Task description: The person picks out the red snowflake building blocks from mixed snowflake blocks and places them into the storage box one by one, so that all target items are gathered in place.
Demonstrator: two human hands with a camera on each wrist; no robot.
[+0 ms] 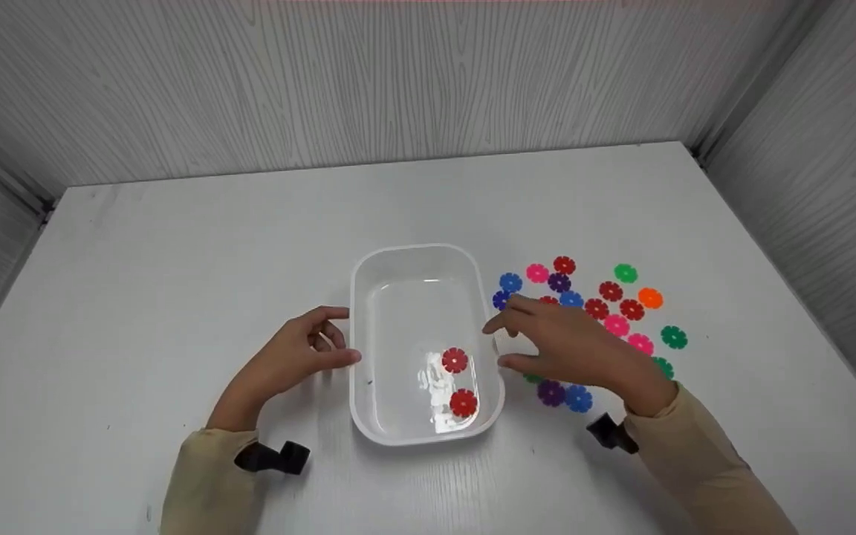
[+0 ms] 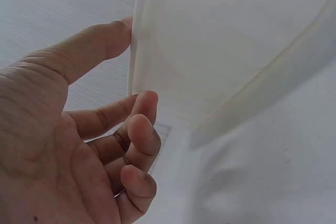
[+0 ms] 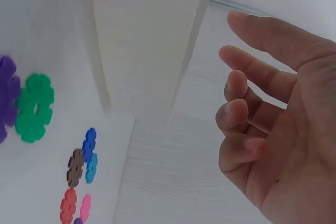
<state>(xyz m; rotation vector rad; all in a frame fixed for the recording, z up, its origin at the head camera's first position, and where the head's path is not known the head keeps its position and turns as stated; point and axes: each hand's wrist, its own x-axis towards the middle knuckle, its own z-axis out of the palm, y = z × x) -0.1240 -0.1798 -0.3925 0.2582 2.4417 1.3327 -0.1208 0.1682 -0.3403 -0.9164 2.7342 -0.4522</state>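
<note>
From the head view, your left hand [image 1: 290, 357] sits at the left wall of the white tub [image 1: 360, 297], which stands in the middle of the frame on the white worktop [image 1: 175, 245]. Thumb and forefinger tips reach the rim, the grip loose and holding nothing. Two red flower discs [image 1: 455, 360] lie in the tub's lower right part, one above the other. Your right hand [image 1: 573, 345] hovers just right of the tub, fingers spread toward its wall, the grip wide with nothing in it. Under and beyond that hand, a scatter of coloured flower discs [image 1: 625, 301] covers the worktop at centre right: pink, red, blue, purple, green and one orange.

Left wrist view now: your left hand [image 2: 68, 145] fills the lower left of the frame. The thumb tip touches the tub's outer wall [image 2: 210, 40] at upper centre, and the fingers curl loosely just short of it.

Right wrist view: your right hand [image 3: 278, 114] takes the right half, fingers relaxed and apart, palm bare. The tub [image 3: 147, 35] rises at upper centre, near the fingertips but not touching them. At the left edge lie a green disc [image 3: 34, 107] and a purple disc [image 3: 6, 95] side by side, with a small cluster of discs [image 3: 81, 177] at lower left.
</note>
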